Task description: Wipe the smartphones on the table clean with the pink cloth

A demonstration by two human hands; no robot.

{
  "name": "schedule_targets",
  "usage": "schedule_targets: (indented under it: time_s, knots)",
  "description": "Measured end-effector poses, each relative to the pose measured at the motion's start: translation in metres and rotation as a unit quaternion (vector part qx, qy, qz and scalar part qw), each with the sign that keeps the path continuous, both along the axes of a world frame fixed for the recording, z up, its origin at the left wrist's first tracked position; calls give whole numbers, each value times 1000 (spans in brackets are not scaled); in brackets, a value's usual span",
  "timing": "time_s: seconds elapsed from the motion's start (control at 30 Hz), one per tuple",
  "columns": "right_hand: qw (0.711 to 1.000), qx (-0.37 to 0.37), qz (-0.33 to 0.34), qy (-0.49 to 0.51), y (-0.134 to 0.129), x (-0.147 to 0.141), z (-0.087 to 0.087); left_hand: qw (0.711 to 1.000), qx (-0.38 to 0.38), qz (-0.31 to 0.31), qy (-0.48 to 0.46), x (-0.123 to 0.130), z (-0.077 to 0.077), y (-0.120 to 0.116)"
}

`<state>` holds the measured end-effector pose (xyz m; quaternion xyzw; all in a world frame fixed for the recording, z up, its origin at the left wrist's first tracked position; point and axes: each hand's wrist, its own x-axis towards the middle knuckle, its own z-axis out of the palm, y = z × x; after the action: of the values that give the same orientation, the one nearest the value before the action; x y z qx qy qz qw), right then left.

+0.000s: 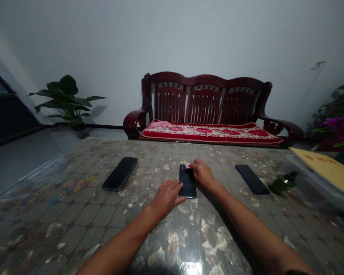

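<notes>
A dark phone lies back side up on the patterned table, its camera bump towards me. My left hand rests at its left edge, thumb and fingers apart and touching the phone. At the far end of the phone, my right hand pinches a small pinkish-white piece against its surface. Another dark phone or a stack of them lies to the left, and a blue-edged phone lies to the right.
Coloured rubber bands lie at the left. On the right stand a green bottle and a clear plastic box under a yellow sheet. Behind the table are a wooden bench and a potted plant.
</notes>
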<state>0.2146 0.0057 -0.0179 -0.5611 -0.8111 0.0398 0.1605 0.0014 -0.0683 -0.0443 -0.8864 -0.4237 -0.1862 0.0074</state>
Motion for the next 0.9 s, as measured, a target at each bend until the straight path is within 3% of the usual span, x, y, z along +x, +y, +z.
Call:
schedule_targets:
  time_s: [0.1,0.23,0.3,0.47,0.6,0.7,0.9]
  knots:
    - [1000,-9,19,-10,-6,-2,-4,1000,-10,1,4,1,3,-1]
    - [994,-9,110,5,-22,9,-8,1000,-28,4,7,3,7,-3]
    - [992,-13,124,15,-24,14,-7,999,-35,7,7,4,8,-3]
    - [1000,17,17,17,1,7,2,999,-36,4,7,5,8,-4]
    - [1000,10,-4,-25,17,-9,4,1000,-22,4,11,5,7,-3]
    - [999,-3,23,-48,12,-16,1,1000,-20,3,16,5,6,-3]
    - [988,-19,143,-51,-1,-17,5,999,-37,4,9,7,10,-4]
